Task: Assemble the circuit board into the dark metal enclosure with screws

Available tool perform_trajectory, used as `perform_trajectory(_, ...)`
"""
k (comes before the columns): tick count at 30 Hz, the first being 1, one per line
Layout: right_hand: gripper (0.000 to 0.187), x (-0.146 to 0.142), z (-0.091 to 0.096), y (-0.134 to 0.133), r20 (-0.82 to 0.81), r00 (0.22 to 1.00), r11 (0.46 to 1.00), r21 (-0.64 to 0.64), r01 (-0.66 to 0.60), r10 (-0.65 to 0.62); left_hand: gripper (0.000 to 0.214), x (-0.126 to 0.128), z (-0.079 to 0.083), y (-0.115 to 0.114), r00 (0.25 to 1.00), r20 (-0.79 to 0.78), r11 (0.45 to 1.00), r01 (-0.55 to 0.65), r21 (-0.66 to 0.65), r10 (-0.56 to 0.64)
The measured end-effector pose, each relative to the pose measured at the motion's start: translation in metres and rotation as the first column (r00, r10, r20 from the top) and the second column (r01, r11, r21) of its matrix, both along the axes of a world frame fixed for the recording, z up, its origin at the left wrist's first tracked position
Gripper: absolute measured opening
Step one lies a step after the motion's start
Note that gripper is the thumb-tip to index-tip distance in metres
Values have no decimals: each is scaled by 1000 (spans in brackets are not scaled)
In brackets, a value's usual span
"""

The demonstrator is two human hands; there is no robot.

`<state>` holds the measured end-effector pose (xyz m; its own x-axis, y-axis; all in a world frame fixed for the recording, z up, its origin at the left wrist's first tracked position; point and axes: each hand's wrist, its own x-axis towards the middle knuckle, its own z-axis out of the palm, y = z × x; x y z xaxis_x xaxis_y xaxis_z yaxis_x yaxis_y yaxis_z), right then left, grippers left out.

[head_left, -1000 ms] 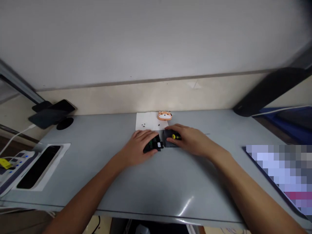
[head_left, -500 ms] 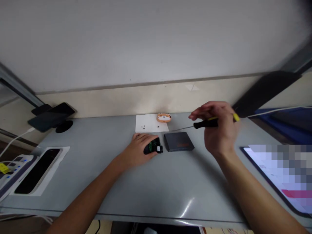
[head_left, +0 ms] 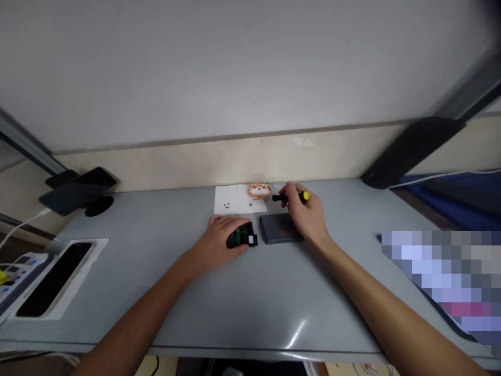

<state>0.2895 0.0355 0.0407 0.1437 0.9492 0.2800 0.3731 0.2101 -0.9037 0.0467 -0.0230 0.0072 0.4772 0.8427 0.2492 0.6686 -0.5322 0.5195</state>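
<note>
A grey table (head_left: 250, 292) seen from above, with a pale wall behind it. Both of the person's arms reach in from the bottom edge to the middle of the frame.

The left hand (head_left: 219, 240) rests on the table, its fingers curled around a small black module (head_left: 242, 238) with a green board showing. Just right of the module lies a flat grey box (head_left: 278, 230).

The right hand (head_left: 308, 218) is over the right end of the box, with its fingers clamped on a screwdriver (head_left: 291, 197). The screwdriver has a black handle and a yellow end. It is held about level, above the box's far edge, with its tip pointing left.

Near the tip sits a small orange animal figure (head_left: 259, 190) on the corner of a white paper (head_left: 234, 198). A few tiny dark screws (head_left: 226, 206) lie on the paper.

A phone (head_left: 80, 187) on a stand is at the upper left, and a black lamp arm (head_left: 410, 151) is at the upper right.
</note>
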Motion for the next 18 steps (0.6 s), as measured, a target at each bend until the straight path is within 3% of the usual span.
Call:
perform_trajectory(7, 58, 1, -8, 4, 98, 994, 998, -42, -48, 52, 52, 0, 1, 0, 1000, -3, 1000, -2, 1, 2)
perform_trajectory(18, 57, 2, -4, 4, 89, 995, 999, -13, -34, 35, 50, 0, 0, 0, 1000, -5, 1000, -1, 3, 1)
